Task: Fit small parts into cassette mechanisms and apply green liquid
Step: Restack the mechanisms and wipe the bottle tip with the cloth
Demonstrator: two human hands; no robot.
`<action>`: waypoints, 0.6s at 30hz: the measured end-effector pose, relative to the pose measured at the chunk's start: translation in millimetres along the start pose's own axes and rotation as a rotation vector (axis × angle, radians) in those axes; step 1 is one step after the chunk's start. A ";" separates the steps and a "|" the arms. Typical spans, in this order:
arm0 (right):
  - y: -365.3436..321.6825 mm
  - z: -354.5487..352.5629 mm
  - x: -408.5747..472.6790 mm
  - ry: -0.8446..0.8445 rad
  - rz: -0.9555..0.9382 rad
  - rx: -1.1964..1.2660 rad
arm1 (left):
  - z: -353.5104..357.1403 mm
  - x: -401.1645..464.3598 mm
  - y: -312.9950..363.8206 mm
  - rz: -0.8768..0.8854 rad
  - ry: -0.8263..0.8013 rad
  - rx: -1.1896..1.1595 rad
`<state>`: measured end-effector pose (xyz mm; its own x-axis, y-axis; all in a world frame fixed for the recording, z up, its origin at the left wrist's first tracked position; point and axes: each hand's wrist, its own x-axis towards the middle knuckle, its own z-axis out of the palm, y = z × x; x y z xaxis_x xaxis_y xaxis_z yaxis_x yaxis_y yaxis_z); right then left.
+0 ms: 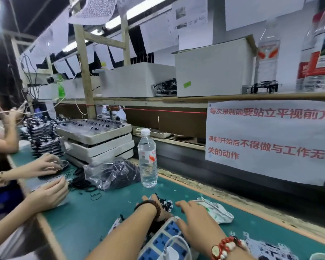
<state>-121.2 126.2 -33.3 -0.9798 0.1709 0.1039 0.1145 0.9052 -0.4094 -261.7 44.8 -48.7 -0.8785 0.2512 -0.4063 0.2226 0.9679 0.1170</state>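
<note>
A black-and-white cassette mechanism (165, 202) lies on the green mat at the bottom centre. My left hand (152, 203), with a dark bead bracelet on the wrist, curls around its left side and hides part of it. My right hand (192, 215), with a red bead bracelet, rests just right of the mechanism, fingers stretched toward it and holding nothing I can see. More cassette mechanisms (266, 248) lie at the bottom right. No green liquid is visible.
A blue-and-white power strip (165, 239) lies under my forearms. A crumpled white cloth (219, 212) lies right of my hands. Behind stand a water bottle (147, 158), a plastic bag of black belts (113, 173) and stacked foam trays (97, 141). Another person's hands (49, 192) work at the left.
</note>
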 end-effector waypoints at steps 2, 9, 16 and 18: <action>2.4 0.1 -0.6 -0.010 -0.005 0.001 | 2.7 6.6 -0.3 -0.011 0.021 -0.016; 7.3 -0.9 2.0 -0.020 -0.006 -0.001 | -3.5 8.8 -1.9 0.028 0.176 -0.132; 15.1 -16.7 -4.4 0.288 -0.031 -0.023 | -72.4 -26.9 4.7 0.403 0.069 -0.312; 17.7 -27.7 -9.7 0.323 -0.029 -0.087 | -84.0 -42.3 11.6 0.459 -0.058 -0.198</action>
<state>-105.2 151.3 -16.4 -0.8817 0.2465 0.4023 0.1146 0.9390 -0.3243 -257.5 44.3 45.9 -0.6828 0.6559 -0.3217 0.4907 0.7380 0.4631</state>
